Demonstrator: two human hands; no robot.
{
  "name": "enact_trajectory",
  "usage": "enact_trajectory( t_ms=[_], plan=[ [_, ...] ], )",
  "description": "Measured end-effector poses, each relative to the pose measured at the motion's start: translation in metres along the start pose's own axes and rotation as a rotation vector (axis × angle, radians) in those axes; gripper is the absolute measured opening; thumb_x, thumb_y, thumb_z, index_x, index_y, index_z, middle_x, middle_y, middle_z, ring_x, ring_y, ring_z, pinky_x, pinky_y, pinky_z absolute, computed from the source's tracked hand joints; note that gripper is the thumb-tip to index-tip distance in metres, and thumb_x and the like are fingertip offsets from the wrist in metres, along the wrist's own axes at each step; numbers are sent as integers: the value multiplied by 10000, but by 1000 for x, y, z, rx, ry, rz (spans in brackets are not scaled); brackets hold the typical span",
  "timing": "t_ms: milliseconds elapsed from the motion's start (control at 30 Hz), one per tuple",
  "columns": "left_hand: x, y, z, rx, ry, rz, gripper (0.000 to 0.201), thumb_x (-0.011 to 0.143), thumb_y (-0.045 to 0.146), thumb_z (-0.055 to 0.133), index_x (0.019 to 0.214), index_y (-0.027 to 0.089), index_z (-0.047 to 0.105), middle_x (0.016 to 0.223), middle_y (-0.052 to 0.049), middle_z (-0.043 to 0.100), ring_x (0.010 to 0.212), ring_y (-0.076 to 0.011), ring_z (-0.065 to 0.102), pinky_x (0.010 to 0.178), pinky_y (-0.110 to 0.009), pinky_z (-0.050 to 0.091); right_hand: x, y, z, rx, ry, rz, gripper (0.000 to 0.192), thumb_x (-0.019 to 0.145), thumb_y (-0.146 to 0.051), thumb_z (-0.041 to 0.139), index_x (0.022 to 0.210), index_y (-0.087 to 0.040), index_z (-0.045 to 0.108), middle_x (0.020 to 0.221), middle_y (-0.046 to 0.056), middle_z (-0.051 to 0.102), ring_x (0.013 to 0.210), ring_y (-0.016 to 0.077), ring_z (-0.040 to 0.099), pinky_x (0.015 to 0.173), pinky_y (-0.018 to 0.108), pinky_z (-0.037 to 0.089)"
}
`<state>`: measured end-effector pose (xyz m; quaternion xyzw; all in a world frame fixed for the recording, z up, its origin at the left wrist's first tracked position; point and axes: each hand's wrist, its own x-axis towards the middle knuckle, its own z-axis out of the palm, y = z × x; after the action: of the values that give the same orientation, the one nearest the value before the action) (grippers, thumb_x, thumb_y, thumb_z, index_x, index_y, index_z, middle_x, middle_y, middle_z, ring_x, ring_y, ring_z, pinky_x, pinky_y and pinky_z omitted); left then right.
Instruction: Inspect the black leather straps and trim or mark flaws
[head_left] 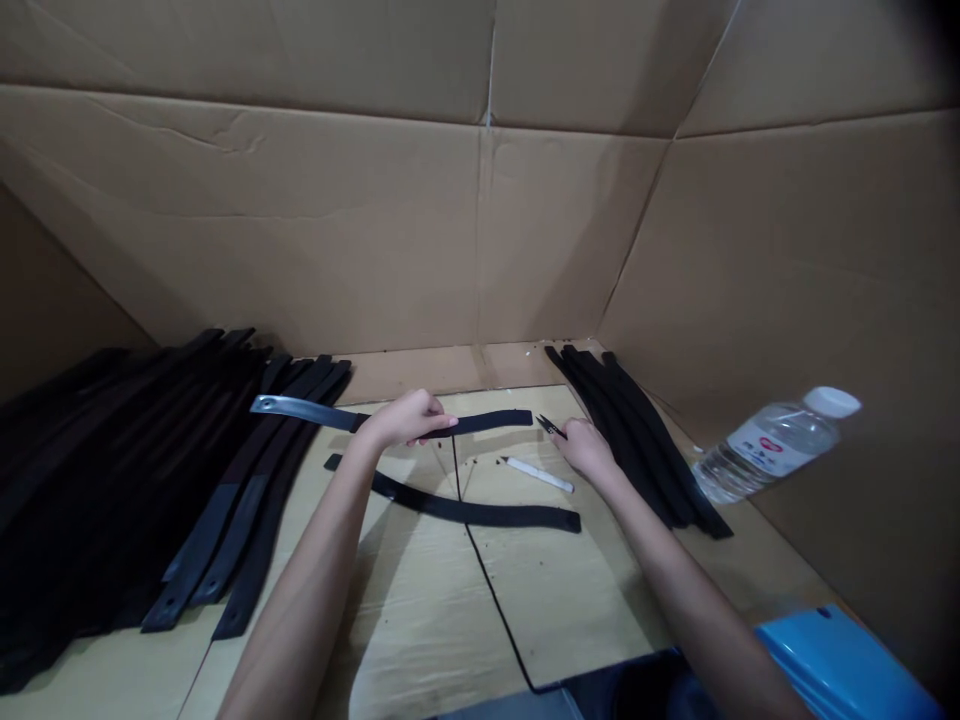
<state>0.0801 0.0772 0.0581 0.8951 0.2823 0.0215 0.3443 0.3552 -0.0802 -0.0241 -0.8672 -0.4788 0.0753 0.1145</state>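
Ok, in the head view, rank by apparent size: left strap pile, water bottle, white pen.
1. Left strap pile, clearly largest.
2. Water bottle.
3. White pen, smallest.

The left hand [409, 420] pinches a black strap [390, 420] above the bench [420, 620]. At three o'clock of it, the right hand [589, 450] holds small snips [550, 427] beside a white marker [538, 474].
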Motion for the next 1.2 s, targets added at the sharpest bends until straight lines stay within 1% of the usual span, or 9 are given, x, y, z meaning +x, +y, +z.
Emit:
enact_trajectory(
  t_ms=[100, 200, 333, 367, 433, 500, 667, 1033, 1200],
  plan=[
    [1, -1, 0, -11, -1, 13, 486, 822, 581, 518, 548, 179, 505, 432, 13, 484, 376, -125, 460, 416, -251, 335, 0, -2, -9, 74, -4, -57, 230, 931, -281, 526, 984, -100, 657, 919, 186, 701, 904, 279, 672, 763, 337, 488],
    [2, -3, 1, -23, 10, 8, 478, 825, 570, 525, 557, 173, 526, 417, 15, 481, 372, -121, 461, 405, -243, 323, -3, -10, -32, 186, -32, -206, 314, 958, -306, 454, 1141, -103, 610, 964, 150, 706, 859, 258, 676, 735, 325, 506],
    [3, -6, 4, -29, 31, -1, 459, 834, 555, 525, 604, 160, 575, 430, 6, 509, 378, -124, 486, 393, -231, 316, -12, -35, -74, 309, -77, -454, 379, 975, -347, 412, 1281, -188, 569, 1204, 105, 650, 1072, 239, 610, 902, 342, 473],
    [3, -6, 4, -26, 35, 3, 459, 834, 553, 526, 605, 159, 576, 432, 5, 512, 379, -124, 488, 394, -230, 312, -15, -44, -82, 333, -107, -515, 366, 971, -353, 419, 1256, -206, 596, 1216, 91, 648, 1095, 234, 596, 923, 343, 460],
    [3, -6, 5, -12, 44, 13, 461, 832, 552, 531, 597, 158, 572, 424, 8, 502, 376, -122, 483, 398, -229, 302, -22, -62, -91, 364, -304, -653, 328, 965, -352, 431, 1131, -195, 666, 1127, 78, 681, 1021, 221, 614, 883, 328, 467],
    [3, -6, 4, 12, 58, 21, 464, 832, 550, 534, 586, 158, 566, 415, 18, 478, 370, -117, 469, 407, -231, 292, -26, -79, -90, 271, -455, -679, 335, 964, -381, 437, 966, -175, 701, 939, 60, 708, 839, 197, 632, 756, 292, 474],
    [1, -2, 2, 100, 96, 40, 458, 831, 530, 544, 555, 164, 545, 431, 28, 464, 386, -109, 456, 440, -238, 280, -23, -107, -70, 122, -447, -625, 332, 928, -374, 482, 758, -159, 670, 702, 44, 662, 595, 158, 548, 551, 266, 355],
    [-7, 16, 0, 319, 184, -4, 340, 852, 443, 568, 692, 167, 688, 540, -22, 611, 501, -141, 504, 494, -257, 263, -17, -118, -63, 88, -358, -624, 294, 918, -335, 470, 782, -175, 676, 730, 61, 670, 598, 163, 546, 529, 282, 275],
    [-9, 23, 0, 432, 228, -1, 331, 858, 452, 569, 742, 176, 711, 634, -53, 659, 582, -177, 560, 503, -271, 254, -19, -121, -61, 117, -310, -628, 268, 884, -281, 471, 687, -185, 624, 660, 26, 637, 560, 143, 508, 513, 274, 247]
  ],
)
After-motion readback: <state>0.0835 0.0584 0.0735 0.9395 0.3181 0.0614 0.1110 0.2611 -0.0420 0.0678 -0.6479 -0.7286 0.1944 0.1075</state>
